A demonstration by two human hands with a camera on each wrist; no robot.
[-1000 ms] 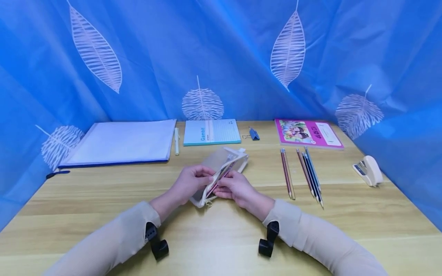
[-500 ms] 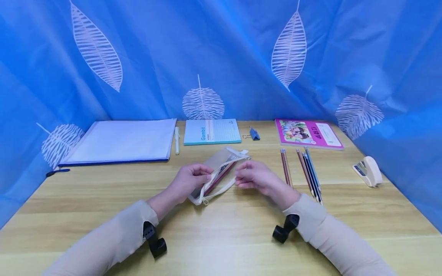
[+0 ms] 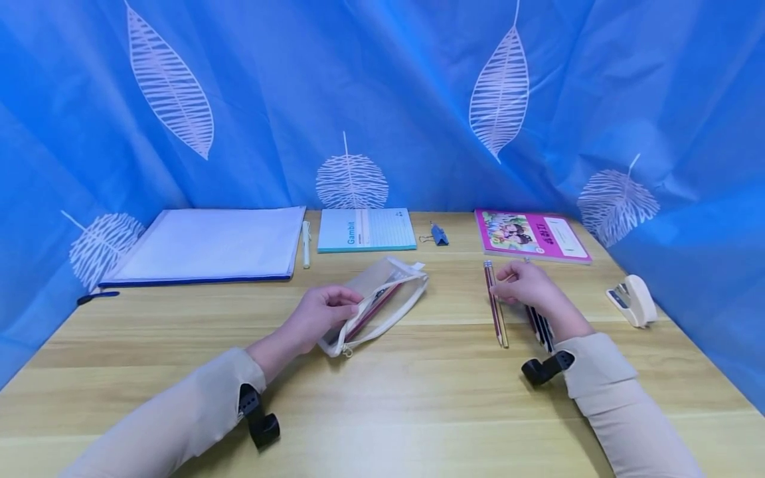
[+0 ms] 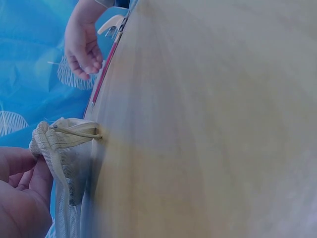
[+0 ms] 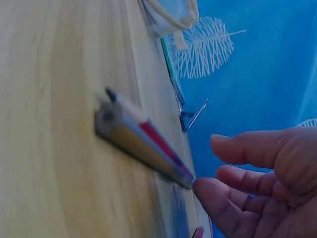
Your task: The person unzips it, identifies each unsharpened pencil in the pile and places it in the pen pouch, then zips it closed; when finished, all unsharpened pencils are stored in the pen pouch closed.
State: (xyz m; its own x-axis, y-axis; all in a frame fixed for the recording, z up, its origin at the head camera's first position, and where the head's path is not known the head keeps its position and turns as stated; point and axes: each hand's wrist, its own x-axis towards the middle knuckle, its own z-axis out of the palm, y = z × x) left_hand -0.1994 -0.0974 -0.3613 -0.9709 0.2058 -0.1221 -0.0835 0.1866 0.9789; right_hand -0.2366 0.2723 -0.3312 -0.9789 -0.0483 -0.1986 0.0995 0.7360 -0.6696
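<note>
My left hand [image 3: 317,315] pinches the edge of a pale mesh zipper pouch [image 3: 369,273], whose mouth gapes toward the right. Inside the pouch lies a dark red pencil [image 3: 375,311]. In the left wrist view, the pouch's zipper end [image 4: 74,130] rises beside the fingers. My right hand [image 3: 532,292] is over the right side of the table, thumb apart from the fingers. Right by its fingertips lie a dark red pencil [image 3: 495,312] and a gold pencil [image 3: 503,325], side by side. Several more pencils [image 3: 542,332] are partly hidden under this hand.
Along the back lie a white folder [image 3: 209,242], a pale pen [image 3: 307,245], a light blue notebook [image 3: 382,229], a blue binder clip [image 3: 439,234] and a pink book [image 3: 546,236]. A white stapler [image 3: 638,302] stands at the far right, before the blue curtain [image 3: 406,99].
My right hand has left the pouch and moved right to the pencils. The pouch mouth has widened, while my left hand keeps hold of its edge.
</note>
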